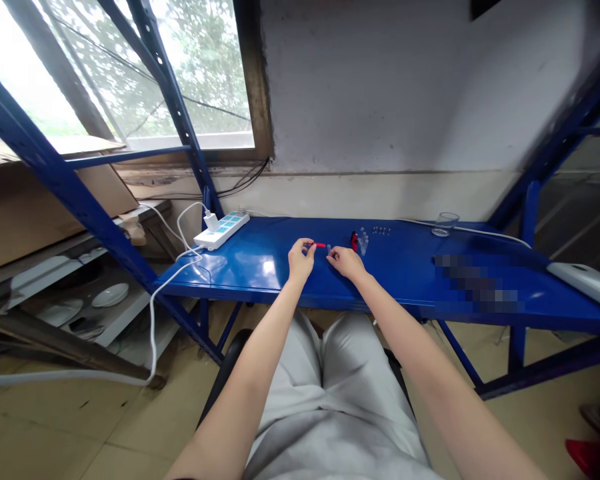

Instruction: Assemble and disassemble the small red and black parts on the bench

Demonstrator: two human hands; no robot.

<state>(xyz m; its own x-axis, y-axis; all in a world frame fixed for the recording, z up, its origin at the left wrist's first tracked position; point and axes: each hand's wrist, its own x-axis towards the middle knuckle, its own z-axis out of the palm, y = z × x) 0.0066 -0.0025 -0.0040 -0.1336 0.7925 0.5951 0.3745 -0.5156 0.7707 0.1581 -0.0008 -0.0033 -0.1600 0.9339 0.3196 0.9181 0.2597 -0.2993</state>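
My left hand (pixel 301 260) is closed in a pinch on one end of a slim red tube (pixel 320 245), which points to the right just above the blue table (pixel 250 267). My right hand (pixel 349 262) pinches a small clear piece (pixel 329 249), like a cap, close to the tube's free end. Whether the two touch is too small to tell. Just beyond my right hand lie some red pieces (pixel 354 241), partly hidden by it. Beside them is a cluster of small clear pieces (pixel 363 241). Several tiny metallic parts (pixel 381 231) lie in rows farther back.
A white power strip (pixel 223 230) with a plug and cable sits at the table's back left. An empty clear glass (pixel 445 225) stands at the back right. A blurred dark object (pixel 475 283) and a white device (pixel 587 283) are at right. Blue posts (pixel 180 113) frame the table.
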